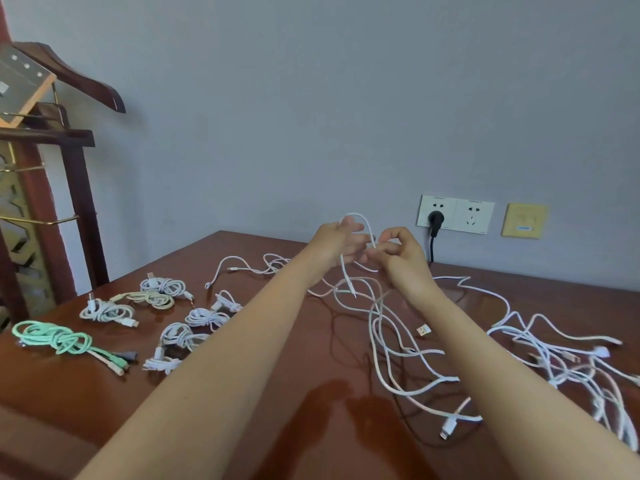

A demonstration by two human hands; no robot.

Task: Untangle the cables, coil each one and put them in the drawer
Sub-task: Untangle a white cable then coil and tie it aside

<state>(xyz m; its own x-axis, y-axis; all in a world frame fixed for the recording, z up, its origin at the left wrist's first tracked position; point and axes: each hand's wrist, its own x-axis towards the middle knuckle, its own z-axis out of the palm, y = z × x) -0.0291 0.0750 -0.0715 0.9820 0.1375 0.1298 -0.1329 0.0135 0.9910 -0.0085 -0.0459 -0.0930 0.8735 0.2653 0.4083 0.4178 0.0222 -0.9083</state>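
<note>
Both my hands are raised above the middle of the brown table point(277, 393). My left hand point(337, 242) and my right hand point(401, 251) each pinch a thin white cable point(363, 220) that arches in a loop between them. One end of it hangs down from my left hand with a small plug at its tip. Below and to the right lies a loose tangle of white cables point(519, 344). Several coiled white cables point(162, 287) and a coiled green cable point(59, 337) lie at the left. No drawer is in view.
A dark wooden stand point(72, 140) rises at the far left edge of the table. On the wall behind are white sockets point(455, 214) with a black plug point(435, 221) in one, and a yellow plate point(524, 220).
</note>
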